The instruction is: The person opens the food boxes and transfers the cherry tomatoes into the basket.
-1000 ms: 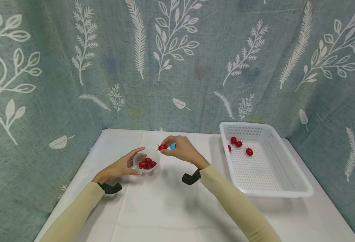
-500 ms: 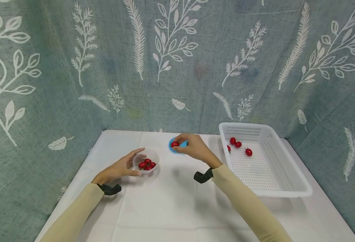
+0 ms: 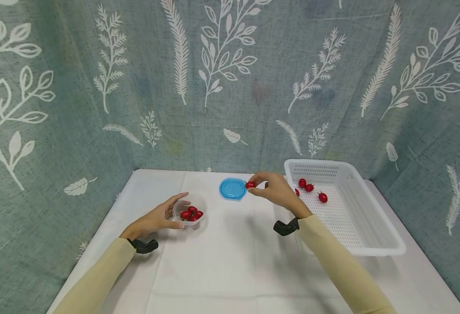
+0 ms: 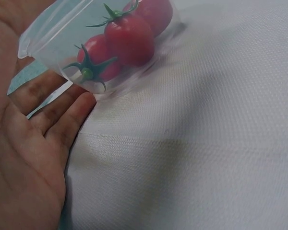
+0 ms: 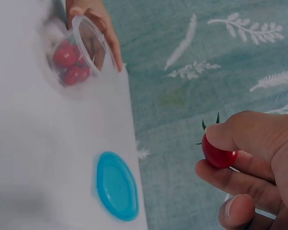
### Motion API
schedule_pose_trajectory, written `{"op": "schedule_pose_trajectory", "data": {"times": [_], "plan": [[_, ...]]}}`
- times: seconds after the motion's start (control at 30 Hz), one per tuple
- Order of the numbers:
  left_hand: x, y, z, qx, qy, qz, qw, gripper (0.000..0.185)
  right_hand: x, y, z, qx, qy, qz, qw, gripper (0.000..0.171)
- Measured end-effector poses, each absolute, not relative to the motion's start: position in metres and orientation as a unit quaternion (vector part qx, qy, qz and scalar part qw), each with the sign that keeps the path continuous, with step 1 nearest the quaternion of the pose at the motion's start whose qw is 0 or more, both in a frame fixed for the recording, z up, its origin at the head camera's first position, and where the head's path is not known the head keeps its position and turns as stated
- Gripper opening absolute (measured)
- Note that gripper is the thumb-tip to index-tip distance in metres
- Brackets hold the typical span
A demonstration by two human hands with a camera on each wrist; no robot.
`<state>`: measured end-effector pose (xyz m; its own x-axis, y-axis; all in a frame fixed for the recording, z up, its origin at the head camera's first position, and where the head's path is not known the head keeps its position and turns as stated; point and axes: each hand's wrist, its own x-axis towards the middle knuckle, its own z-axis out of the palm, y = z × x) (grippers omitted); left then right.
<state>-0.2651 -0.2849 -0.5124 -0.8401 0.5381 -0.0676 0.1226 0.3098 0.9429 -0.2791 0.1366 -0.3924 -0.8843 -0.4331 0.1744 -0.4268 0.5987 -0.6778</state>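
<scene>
In the head view my left hand [image 3: 156,217] holds a small clear plastic container [image 3: 178,218], its thumb on the near side and its fingers round the back. Several red cherry tomatoes [image 3: 185,214] with green stems lie inside it on the white cloth-covered table. My right hand [image 3: 274,190] pinches one cherry tomato [image 5: 220,152] between thumb and fingers, green stem pointing out. It hangs just right of a blue lid [image 3: 233,189] and left of the white basket. The right wrist view shows the lid lying flat, apart from the container.
A white perforated plastic basket [image 3: 379,226] stands on the right of the table, with several cherry tomatoes [image 3: 322,197] near its back left. The white tablecloth [image 3: 214,270] spreads in front of both hands. A patterned grey-green curtain [image 3: 253,87] closes off the back and sides.
My right hand has moved right with the cherry tomato, from beside the container, over the blue lid, to near the basket. The lid has come into full view. My left hand stays put.
</scene>
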Motion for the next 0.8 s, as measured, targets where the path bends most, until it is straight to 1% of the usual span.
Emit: {"op": "schedule_pose_trajectory", "data": {"times": [0.23, 0.63, 0.8], "plan": [[-0.266, -0.285, -0.512, 0.204, 0.791, 0.546, 0.189, 0.103, -0.28, 0.157, -0.394, -0.225, 0.901, -0.372, -0.003, 0.018], [-0.267, -0.285, -0.511, 0.207, 0.786, 0.552, 0.188, 0.104, -0.278, 0.2, -0.394, -0.17, 0.913, -0.37, 0.004, 0.026], [-0.268, -0.286, -0.513, 0.207, 0.785, 0.553, 0.188, 0.104, -0.277, 0.219, -0.393, -0.163, 0.915, -0.37, -0.012, 0.026]]}}
